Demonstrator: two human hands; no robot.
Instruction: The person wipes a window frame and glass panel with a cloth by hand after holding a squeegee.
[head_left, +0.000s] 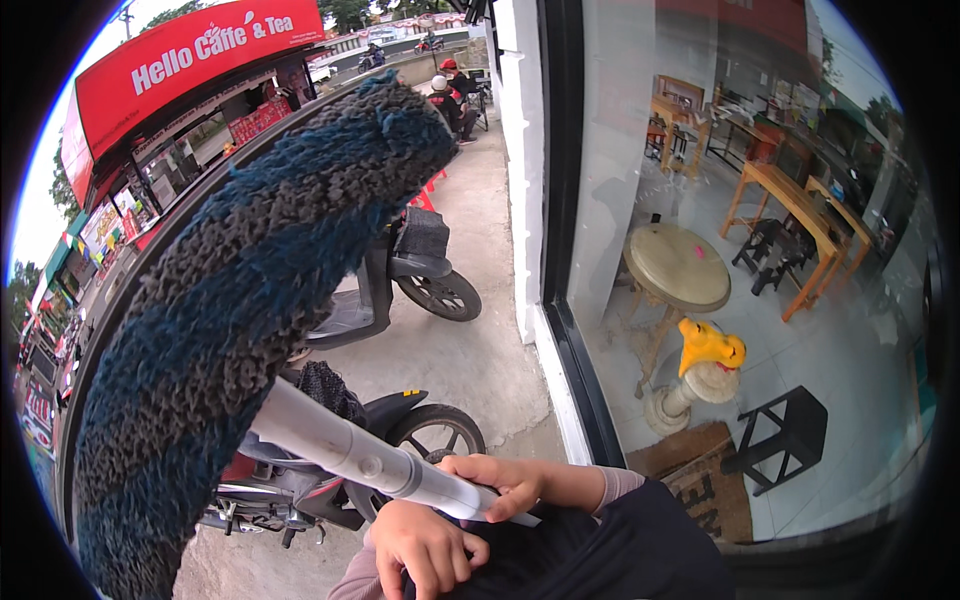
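Observation:
A mop [240, 270] with a long, fluffy head striped in blue and grey fills the left side of the view, raised close to the camera. Its pale grey pole [365, 455] slopes down to the right toward my body. My right hand [505, 485] is wrapped round the lower part of this pole, thumb on top. Just below and to the left, my left hand [425, 545] is closed with its fingers curled under. It lies close to the pole, and whatever may be inside the fingers is hidden.
Glass in a black frame [567, 230] stands at my right. Behind it are a round table [680, 268], a yellow object [710, 345], a black stool [800, 430] and a doormat [690, 485]. Parked motorbikes [440, 425] stand beyond the pole. Two people [455, 95] sit farther off.

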